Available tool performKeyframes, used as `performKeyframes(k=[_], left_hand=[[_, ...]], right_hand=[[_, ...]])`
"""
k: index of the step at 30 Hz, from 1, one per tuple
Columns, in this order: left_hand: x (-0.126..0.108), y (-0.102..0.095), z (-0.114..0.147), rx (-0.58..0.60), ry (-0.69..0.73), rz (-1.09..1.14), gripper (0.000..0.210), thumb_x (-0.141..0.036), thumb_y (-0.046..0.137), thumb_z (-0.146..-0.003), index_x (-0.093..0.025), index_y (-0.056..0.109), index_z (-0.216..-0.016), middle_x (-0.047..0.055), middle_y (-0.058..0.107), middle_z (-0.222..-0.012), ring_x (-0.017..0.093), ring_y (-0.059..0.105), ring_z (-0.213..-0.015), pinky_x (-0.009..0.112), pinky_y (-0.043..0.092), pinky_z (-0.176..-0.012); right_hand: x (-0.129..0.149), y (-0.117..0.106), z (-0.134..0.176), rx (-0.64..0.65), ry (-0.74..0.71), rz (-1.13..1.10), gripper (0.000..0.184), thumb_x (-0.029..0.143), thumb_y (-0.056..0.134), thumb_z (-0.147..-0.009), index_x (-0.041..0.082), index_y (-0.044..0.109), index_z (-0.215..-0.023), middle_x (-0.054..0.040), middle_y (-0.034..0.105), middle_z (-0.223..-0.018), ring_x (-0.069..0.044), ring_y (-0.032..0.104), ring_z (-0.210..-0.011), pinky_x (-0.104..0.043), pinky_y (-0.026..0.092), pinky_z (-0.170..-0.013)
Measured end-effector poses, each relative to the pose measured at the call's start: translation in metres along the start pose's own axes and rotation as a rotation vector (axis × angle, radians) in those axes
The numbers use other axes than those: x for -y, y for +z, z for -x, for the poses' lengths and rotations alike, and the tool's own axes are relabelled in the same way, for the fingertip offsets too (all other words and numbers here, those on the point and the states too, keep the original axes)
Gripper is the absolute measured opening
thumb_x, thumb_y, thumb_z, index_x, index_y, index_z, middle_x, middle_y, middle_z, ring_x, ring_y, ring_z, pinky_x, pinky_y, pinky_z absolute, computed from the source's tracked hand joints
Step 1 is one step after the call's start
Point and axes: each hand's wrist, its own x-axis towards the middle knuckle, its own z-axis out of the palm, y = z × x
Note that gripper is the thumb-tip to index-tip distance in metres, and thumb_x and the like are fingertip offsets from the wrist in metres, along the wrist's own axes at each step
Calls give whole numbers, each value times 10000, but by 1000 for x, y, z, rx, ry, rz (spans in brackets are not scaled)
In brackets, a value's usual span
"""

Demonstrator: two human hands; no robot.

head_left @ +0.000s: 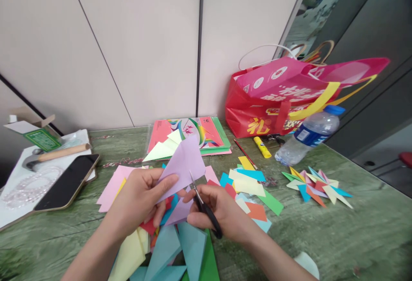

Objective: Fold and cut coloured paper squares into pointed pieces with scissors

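Pinched between the thumb and fingers of my left hand (pixel 144 193) is a sheet of lilac paper (pixel 185 161), held up above the table. My right hand (pixel 219 208) is closed round black-handled scissors (pixel 206 212). Their blades meet the lower right edge of the lilac paper. Below both hands lies a pile of coloured paper, with blue-green folded pieces (pixel 164 246), a pale yellow piece (pixel 128 255) and another lilac piece (pixel 180 210). Pink sheets (pixel 112 186) lie left of my left hand. Small paper strips (pixel 247 182) are scattered beyond my right hand.
A pack of coloured paper (pixel 206 133) lies by the wall. On the right are a red gift bag (pixel 277 101), a water bottle (pixel 309 135), a yellow glue stick (pixel 262 147) and folded paper stars (pixel 317 184). A phone (pixel 69 182) and a wooden-handled tool (pixel 64 153) lie left.
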Motion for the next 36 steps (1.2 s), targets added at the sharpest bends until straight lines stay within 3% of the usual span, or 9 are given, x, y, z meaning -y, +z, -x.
performKeyframes(k=[11,25,29,36], left_hand=[[-1,0,1,15,-23,21,351,-448,517,-801,-153,636,-652,-56,456,-240,35,315,-197,117,173,-278],[-1,0,0,34,-24,63,364,-476,537,-781,-155,661,-663,-59,444,-239,36,323,-197,117,177,-275],[1,0,1,31,-20,54,361,-467,531,-787,-155,625,-632,-61,438,-236,41,308,-192,125,168,-268],[5,3,-1,142,16,56,363,-481,531,-795,-160,643,-670,-77,430,-263,52,352,-205,126,196,-257]], right_hand=[[0,0,0,0,0,31,415,404,793,-585,152,569,-827,85,412,-537,-57,324,-487,-195,248,-455],[-4,-2,1,-53,-6,143,373,448,729,-655,144,592,-821,43,527,-534,-68,414,-454,-193,315,-436],[-2,-1,0,-22,-11,52,432,414,792,-581,155,591,-862,64,502,-546,-69,412,-479,-197,320,-463],[-1,-2,0,-23,-24,39,468,396,837,-502,158,588,-818,18,578,-700,-107,492,-597,-223,374,-538]])
